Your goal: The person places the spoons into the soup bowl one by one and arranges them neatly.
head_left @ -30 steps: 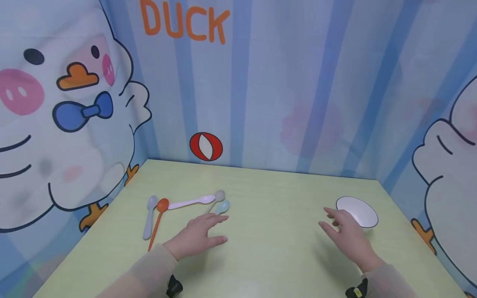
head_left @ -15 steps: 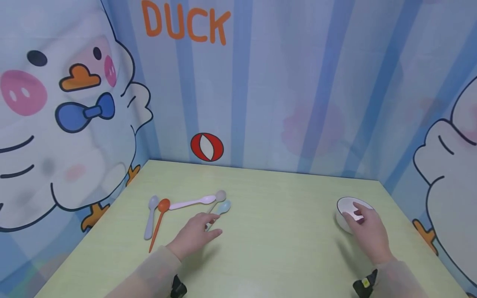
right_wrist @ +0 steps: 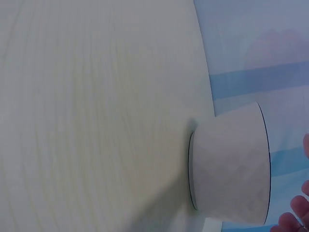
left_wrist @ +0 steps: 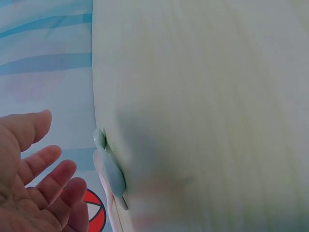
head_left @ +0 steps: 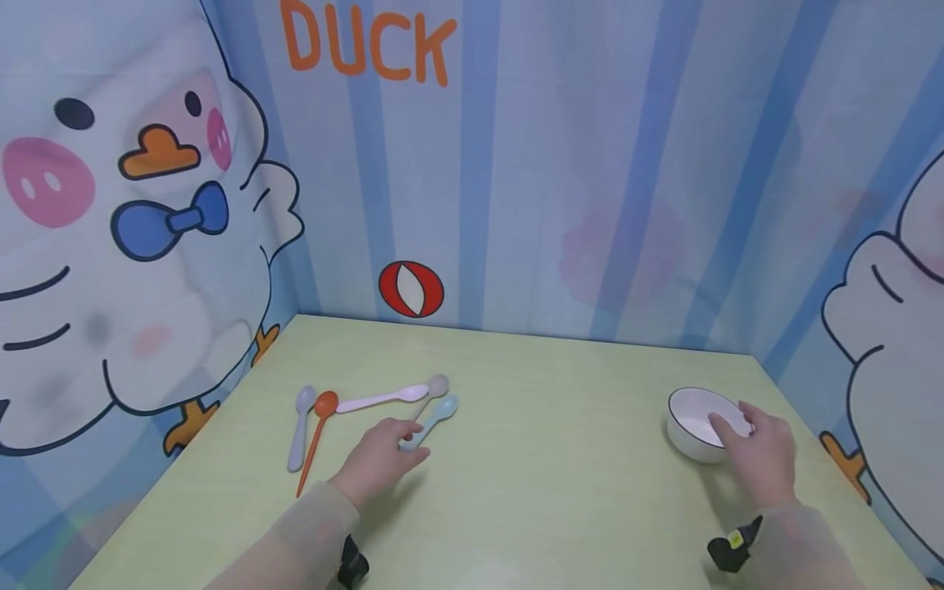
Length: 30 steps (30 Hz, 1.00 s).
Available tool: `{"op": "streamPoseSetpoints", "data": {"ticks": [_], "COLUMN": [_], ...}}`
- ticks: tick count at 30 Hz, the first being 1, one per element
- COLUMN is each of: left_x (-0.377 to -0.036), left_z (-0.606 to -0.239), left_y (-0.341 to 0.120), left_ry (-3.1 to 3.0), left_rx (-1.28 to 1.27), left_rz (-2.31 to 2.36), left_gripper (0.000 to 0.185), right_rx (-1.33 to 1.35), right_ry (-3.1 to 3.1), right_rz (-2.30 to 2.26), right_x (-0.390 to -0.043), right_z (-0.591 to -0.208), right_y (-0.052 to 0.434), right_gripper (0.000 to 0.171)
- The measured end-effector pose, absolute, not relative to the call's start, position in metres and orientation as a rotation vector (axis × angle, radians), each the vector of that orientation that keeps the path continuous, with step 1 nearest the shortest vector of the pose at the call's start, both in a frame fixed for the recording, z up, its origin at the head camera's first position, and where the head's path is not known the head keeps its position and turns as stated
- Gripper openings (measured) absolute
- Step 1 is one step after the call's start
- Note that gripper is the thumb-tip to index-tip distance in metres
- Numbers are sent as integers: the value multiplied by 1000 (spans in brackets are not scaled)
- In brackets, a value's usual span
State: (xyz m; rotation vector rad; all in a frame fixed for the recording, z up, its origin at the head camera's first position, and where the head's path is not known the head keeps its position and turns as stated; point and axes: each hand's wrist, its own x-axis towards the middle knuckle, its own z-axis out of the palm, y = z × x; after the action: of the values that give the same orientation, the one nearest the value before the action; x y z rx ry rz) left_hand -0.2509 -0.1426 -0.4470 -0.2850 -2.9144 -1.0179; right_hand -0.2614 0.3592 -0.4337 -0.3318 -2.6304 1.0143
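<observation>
My left hand (head_left: 378,460) hovers over the handle of a light blue spoon (head_left: 445,407); in the left wrist view its relaxed fingers (left_wrist: 63,174) are apart from the spoons. A grey spoon (head_left: 438,385) lies beside the blue one, its handle partly hidden. Over at the right, my right hand (head_left: 767,460) reaches to the right rim of a white, dark-rimmed bowl (head_left: 696,438), thumb overlapping the inside. From the right wrist, the bowl's wall (right_wrist: 231,169) stands upright on the table, with loosely bent fingertips (right_wrist: 289,222) beyond its rim.
A pink spoon (head_left: 379,400), an orange spoon (head_left: 321,418) and a lavender spoon (head_left: 298,438) lie on the left of the pale yellow table (head_left: 546,459). A striped cloth backdrop (head_left: 531,188) with duck prints rises behind the table and at both sides.
My right hand has moved right, across the bowl to its right rim. The left hand has drawn slightly left and its fingers have bent more, uncovering more of the light blue spoon.
</observation>
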Motion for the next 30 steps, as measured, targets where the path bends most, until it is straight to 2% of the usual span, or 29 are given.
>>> {"op": "streamPoseSetpoints", "data": {"ticks": [5, 12, 17, 30], "left_x": [-252, -251, -255, -268], "left_z": [-450, -450, -453, -457], "left_y": [-145, -148, -150, -152], "left_ry": [-2929, -2931, -2942, -3014], "left_rx": [-254, -232, -211, -163], "left_rz": [-1017, -1012, -988, -833], "left_gripper": [38, 37, 38, 37], "right_rx": [-401, -297, -333, -395], "right_ry": [-2664, -2764, -2822, -2867], "right_rz": [1089, 1194, 1275, 1366], "right_x": [-267, -268, -269, -272], "right_z": [-435, -438, -439, -443], "right_y": [367, 376, 379, 380], "right_gripper": [87, 101, 109, 114]}}
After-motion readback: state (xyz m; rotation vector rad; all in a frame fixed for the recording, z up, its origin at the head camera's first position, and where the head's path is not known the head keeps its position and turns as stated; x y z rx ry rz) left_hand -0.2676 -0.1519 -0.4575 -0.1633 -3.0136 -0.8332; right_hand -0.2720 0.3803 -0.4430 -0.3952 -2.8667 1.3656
